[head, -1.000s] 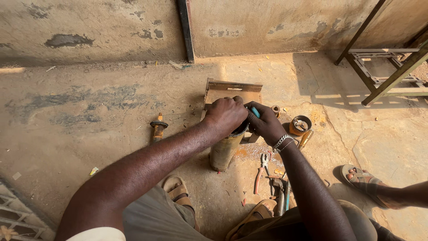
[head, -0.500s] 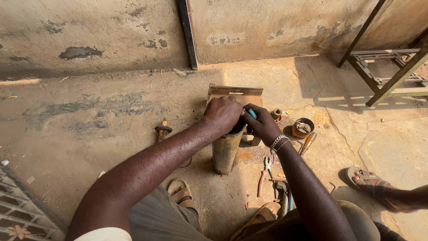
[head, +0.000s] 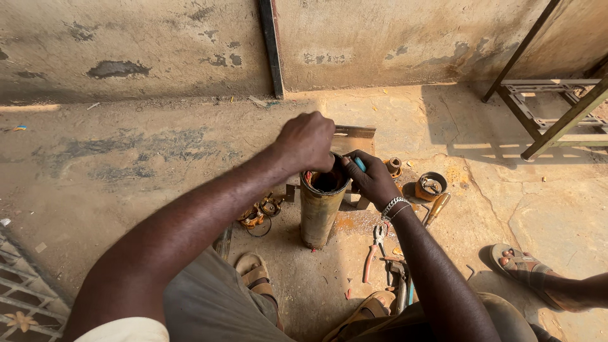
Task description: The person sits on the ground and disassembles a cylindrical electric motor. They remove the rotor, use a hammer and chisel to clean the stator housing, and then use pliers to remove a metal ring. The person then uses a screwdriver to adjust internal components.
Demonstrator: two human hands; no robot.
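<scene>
Since a moment ago, both hands have lifted slightly off the top of the metal cylinder (head: 320, 212), so its dark open mouth now shows, where before the left hand covered it. Otherwise the view has only tilted; the things on the ground lie as they did.

The left hand (head: 307, 140) is curled into a loose fist above the far rim of the cylinder, knuckles up, fingers bent down toward the opening. What it pinches, if anything, I cannot tell; the fingertips are hidden behind the hand itself. The right hand (head: 373, 178) sits just beside the rim on the right, fingers closed around a thin blue-handled tool (head: 359, 164), its tip pointing toward the mouth of the cylinder. A metal bracelet (head: 392, 206) is on that wrist.

The cylinder stands upright on the concrete floor (head: 126, 183) between the person's knees, in front of a flat wooden block (head: 354, 132). To its right lie a small round tin (head: 432, 186), a screwdriver with an amber handle (head: 437, 209), and red-handled pliers (head: 375, 252). To its left sits a small bundle of copper-coloured parts (head: 259, 212). The person's sandals (head: 253, 272) are near the base. Another person's sandalled foot (head: 522, 267) rests at the right edge, well apart from the work.
</scene>
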